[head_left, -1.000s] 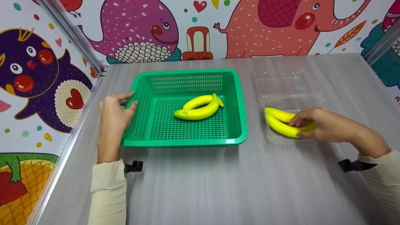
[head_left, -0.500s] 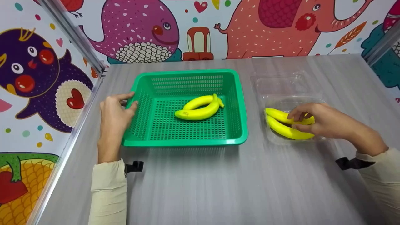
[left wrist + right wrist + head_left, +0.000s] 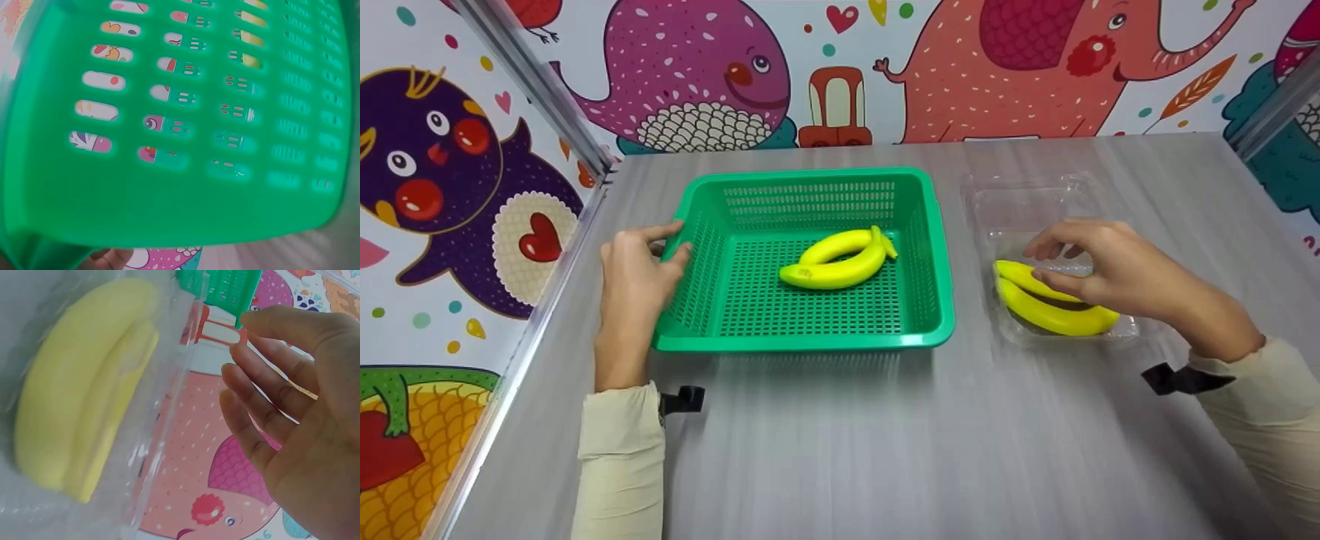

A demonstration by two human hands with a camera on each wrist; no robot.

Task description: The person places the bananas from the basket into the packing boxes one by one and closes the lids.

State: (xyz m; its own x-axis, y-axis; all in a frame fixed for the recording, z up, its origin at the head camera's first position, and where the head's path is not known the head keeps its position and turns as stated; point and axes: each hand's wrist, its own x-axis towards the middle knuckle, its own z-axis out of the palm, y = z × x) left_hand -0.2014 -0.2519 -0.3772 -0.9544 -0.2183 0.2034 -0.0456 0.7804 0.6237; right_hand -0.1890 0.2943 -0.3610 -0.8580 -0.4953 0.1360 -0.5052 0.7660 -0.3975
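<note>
While the right wrist view alone shows the right hand fingers apart, bananas lie at its seven o'clock; left hand rests loosely on the basket.

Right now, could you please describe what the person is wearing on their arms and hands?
Both hands are bare. The left hand and right hand come out of long cream-coloured sleeves, left sleeve and right sleeve. A black strap or clip sits at each wrist, left strap and right strap. No rings or markings show.
</note>
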